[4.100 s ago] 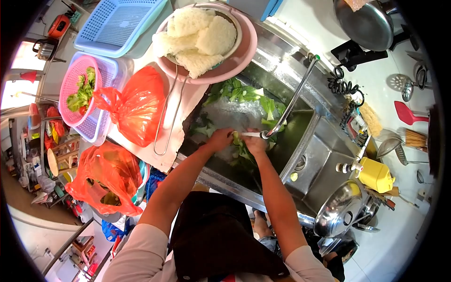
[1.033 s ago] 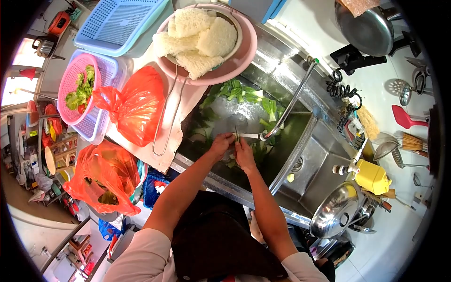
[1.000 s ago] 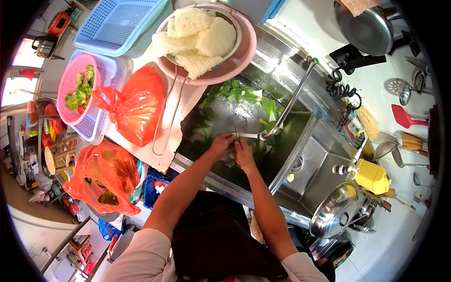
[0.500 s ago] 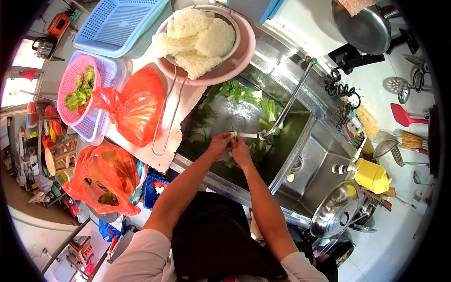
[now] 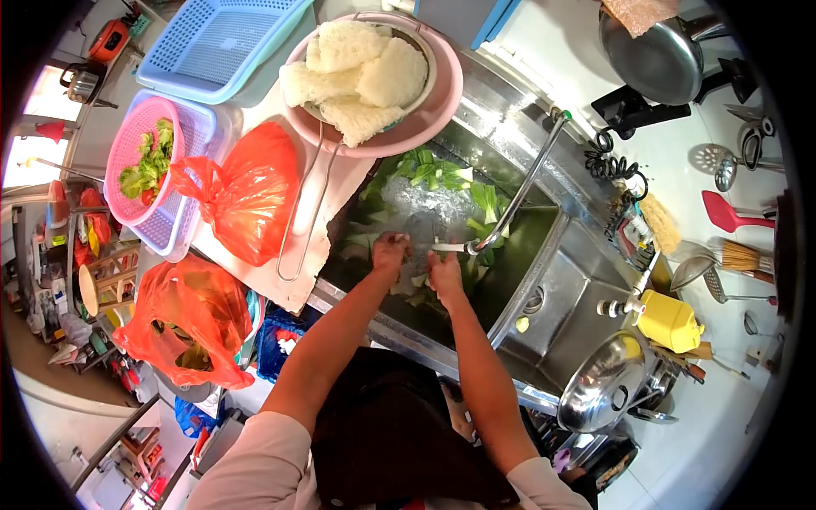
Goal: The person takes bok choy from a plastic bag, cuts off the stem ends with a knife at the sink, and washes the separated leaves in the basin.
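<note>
Over the water-filled left sink basin (image 5: 340,289), my left hand (image 5: 390,252) has its fingers curled together; what they hold is too small to make out. A short gap to the right, my right hand (image 5: 444,274) is closed around a thin, blade-like object (image 5: 434,231) that points away from me. Leafy greens (image 5: 433,172) with pale stems float around both hands. From the faucet (image 5: 523,183), whose spout end reaches beside my right hand, water runs and churns the middle of the basin.
Left of the sink are a tied red plastic bag (image 5: 251,195), long metal tongs (image 5: 303,212) and a pink basin (image 5: 450,93) with pale spongy pieces (image 5: 391,72). To the right, a second sink basin (image 5: 569,302) holds a small green scrap. A metal lid (image 5: 599,382) and yellow jug (image 5: 667,319) stand beyond.
My hands were together at the spout's end; they have moved apart, the left one to the left and the right one slightly right and down.
</note>
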The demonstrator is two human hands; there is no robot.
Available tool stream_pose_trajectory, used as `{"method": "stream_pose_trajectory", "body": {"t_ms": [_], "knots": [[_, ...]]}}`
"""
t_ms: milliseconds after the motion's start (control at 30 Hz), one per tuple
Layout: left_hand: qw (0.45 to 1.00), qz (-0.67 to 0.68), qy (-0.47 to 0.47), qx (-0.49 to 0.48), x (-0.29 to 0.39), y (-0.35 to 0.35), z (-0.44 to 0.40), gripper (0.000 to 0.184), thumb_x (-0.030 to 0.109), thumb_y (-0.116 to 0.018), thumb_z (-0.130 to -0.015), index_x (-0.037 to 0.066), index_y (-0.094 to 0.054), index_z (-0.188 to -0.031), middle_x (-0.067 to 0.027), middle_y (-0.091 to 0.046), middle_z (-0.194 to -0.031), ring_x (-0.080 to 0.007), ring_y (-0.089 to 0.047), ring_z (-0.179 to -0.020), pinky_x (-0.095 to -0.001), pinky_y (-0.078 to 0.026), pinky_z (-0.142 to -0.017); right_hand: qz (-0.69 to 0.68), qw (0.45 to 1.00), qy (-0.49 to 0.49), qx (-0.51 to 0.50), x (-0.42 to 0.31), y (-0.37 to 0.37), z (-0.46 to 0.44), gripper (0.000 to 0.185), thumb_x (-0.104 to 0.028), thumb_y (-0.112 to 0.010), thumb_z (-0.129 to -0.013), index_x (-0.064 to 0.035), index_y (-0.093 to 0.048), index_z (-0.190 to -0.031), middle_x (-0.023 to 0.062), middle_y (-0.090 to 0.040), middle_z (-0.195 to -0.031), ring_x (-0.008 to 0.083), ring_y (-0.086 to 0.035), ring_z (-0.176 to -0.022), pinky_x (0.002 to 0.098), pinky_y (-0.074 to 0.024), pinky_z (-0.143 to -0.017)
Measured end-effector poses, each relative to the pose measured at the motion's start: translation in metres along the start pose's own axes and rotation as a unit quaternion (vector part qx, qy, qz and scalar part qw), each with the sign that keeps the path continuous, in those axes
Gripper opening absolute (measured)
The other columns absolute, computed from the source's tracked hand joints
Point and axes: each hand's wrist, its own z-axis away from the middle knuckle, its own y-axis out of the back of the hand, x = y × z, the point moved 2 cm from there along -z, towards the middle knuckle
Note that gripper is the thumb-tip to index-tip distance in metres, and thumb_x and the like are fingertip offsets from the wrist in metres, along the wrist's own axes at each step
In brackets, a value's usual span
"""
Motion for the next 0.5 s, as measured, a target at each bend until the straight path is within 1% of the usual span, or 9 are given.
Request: {"method": "stream_pose_trajectory", "body": {"t_ms": [100,133,200,300,333,367,400,433,500], "knots": [[0.994,-0.072,0.083,0.028,0.011,-0.004,0.004,0.048,0.019,-0.074,-0.083,-0.001,-0.051,-0.121,-0.0152,-0.066,-0.104,-0.0218,-0.064,-0.093,-0.0366,-0.051,-0.08,-0.053,0.997,-0.016,-0.061,-0.042,0.005,0.024,0.064,-0.02,-0.057,-0.095,-0.0154,-0.026,-0.151,0.0045,-0.051,-0.069,0.0129,-0.042,-0.046,0.0286,-0.0319,-0.039],[0.984,-0.173,0.027,0.031,0.0,-0.003,-0.004,0.054,0.022,-0.075,-0.083,-0.002,-0.048,-0.124,-0.0172,-0.063,-0.112,-0.0234,-0.062,-0.1,-0.0389,-0.05,-0.085,-0.067,0.995,-0.03,-0.071,-0.047,0.004,0.026,0.061,-0.018,-0.056,-0.095,-0.0144,-0.029,-0.149,0.005,-0.052,-0.07,0.0131,-0.043,-0.047,0.0289,-0.0323,-0.039],[0.927,-0.364,-0.086,0.037,-0.021,-0.004,-0.013,0.066,0.026,-0.075,-0.081,-0.003,-0.043,-0.131,-0.0213,-0.055,-0.127,-0.0265,-0.058,-0.113,-0.0434,-0.047,-0.093,-0.095,0.99,-0.057,-0.092,-0.058,0.004,0.03,0.055,-0.015,-0.056,-0.094,-0.0124,-0.035,-0.145,0.0058,-0.053,-0.072,0.0135,-0.044,-0.048,0.0295,-0.0331,-0.04],[0.885,-0.448,-0.101,0.079,0.001,-0.013,0.025,0.067,0.033,-0.071,-0.082,0.001,-0.043,-0.135,-0.0209,-0.044,-0.14,-0.0315,-0.051,-0.123,-0.0511,-0.041,-0.1,-0.006,0.996,-0.022,-0.088,-0.054,0.007,0.026,0.045,-0.012,-0.052,-0.093,-0.0099,-0.043,-0.136,0.0056,-0.055,-0.075,0.0134,-0.044,-0.05,0.0295,-0.0342,-0.041],[0.86,-0.489,-0.122,0.086,0.012,-0.016,0.041,0.067,0.035,-0.07,-0.082,0.003,-0.044,-0.135,-0.0204,-0.042,-0.143,-0.0329,-0.049,-0.125,-0.053,-0.039,-0.102,0.097,0.992,-0.026,-0.078,-0.045,0.012,0.021,0.039,-0.016,-0.053,-0.089,-0.0074,-0.05,-0.127,0.013,-0.061,-0.079,0.0232,-0.056,-0.054,0.0373,-0.0423,-0.045],[0.817,-0.546,-0.168,0.08,0.025,-0.018,0.06,0.065,0.035,-0.068,-0.082,0.006,-0.045,-0.135,-0.0194,-0.042,-0.143,-0.034,-0.049,-0.125,-0.0541,-0.039,-0.102,0.204,0.976,0.042,-0.06,-0.035,0.017,0.014,0.039,-0.019,-0.054,-0.088,-0.0068,-0.052,-0.125,0.0162,-0.063,-0.083,0.0279,-0.059,-0.061,0.0409,-0.045,-0.051],[0.768,-0.599,-0.212,0.077,0.036,-0.02,0.077,0.063,0.035,-0.067,-0.082,0.009,-0.047,-0.135,-0.0183,-0.043,-0.143,-0.0351,-0.05,-0.125,-0.0552,-0.038,-0.102,0.307,0.944,0.11,-0.04,-0.026,0.022,0.008,0.04,-0.021,-0.056,-0.087,-0.0063,-0.053,-0.124,0.0195,-0.064,-0.088,0.0326,-0.062,-0.068,0.0445,-0.0477,-0.057],[0.741,-0.613,-0.263,0.08,0.042,-0.022,0.092,0.058,0.034,-0.067,-0.081,0.01,-0.05,-0.132,-0.0172,-0.044,-0.142,-0.0351,-0.05,-0.124,-0.0552,-0.038,-0.102,0.405,0.896,0.179,-0.019,-0.035,0.024,0.015,0.042,-0.024,-0.057,-0.085,-0.0057,-0.054,-0.122,0.0227,-0.066,-0.092,0.0373,-0.066,-0.074,0.0481,-0.0503,-0.062],[0.674,-0.642,-0.35,0.104,0.052,-0.02,0.119,0.05,0.03,-0.067,-0.08,0.014,-0.057,-0.127,-0.015,-0.047,-0.14,-0.035,-0.051,-0.123,-0.0553,-0.038,-0.102,0.496,0.848,0.187,-0.024,-0.049,0.033,0.042,0.044,-0.028,-0.059,-0.081,-0.0054,-0.057,-0.119,0.027,-0.064,-0.106,0.0431,-0.063,-0.097,0.0514,-0.0491,-0.082]]}}
